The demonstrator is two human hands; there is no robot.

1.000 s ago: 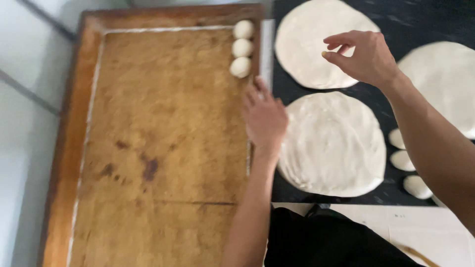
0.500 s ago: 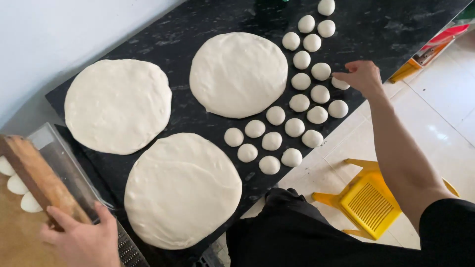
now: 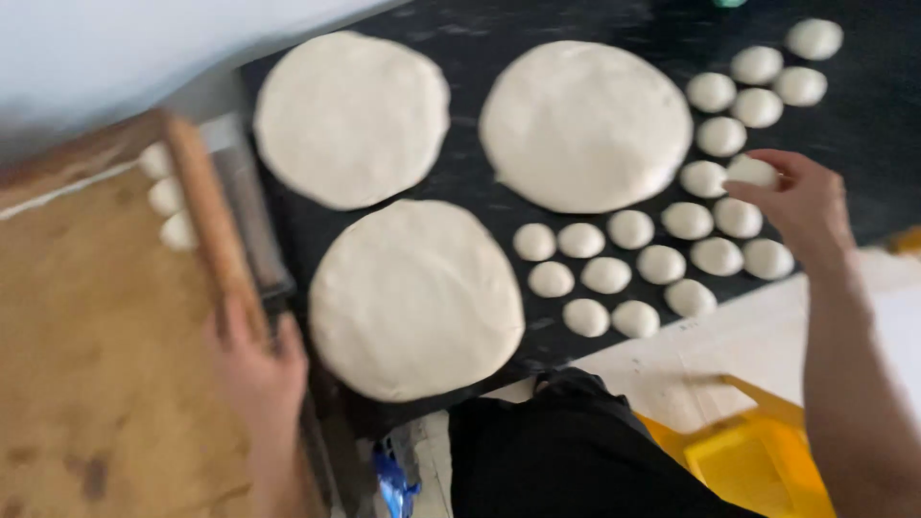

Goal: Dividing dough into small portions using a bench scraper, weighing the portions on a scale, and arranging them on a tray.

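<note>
Dough ball (image 3: 751, 171) is the thing in hand, pinched between the fingertips of the right hand (image 3: 804, 206) at about three o'clock in the view, just above the cluster of small dough balls (image 3: 633, 259) laid in rows on the dark surface (image 3: 460, 182). Going left to right: at nine o'clock lies the wooden tray (image 3: 86, 336), with three small balls (image 3: 165, 197) lined up along its raised right rim (image 3: 216, 225); the left hand (image 3: 254, 369) rests on that rim at about seven o'clock, fingers curled over the wood, gripping the rim and nothing else. Next come three rolled dough rounds (image 3: 414, 299), one at eleven o'clock, one near the centre and one at one o'clock, lying apart from each other. Right of them sit the rows of balls, running up toward two o'clock. A yellow stool (image 3: 743, 456) shows at five o'clock below the surface edge. As a judgement, the pick goes best with a light pinch so the soft ball keeps its shape, lifted straight up so neighbours touching it are not dragged. The left hand's steady hold on the rim should keep the tray from sliding. The view is blurred, so finer finger contact is hard to tell.
</note>
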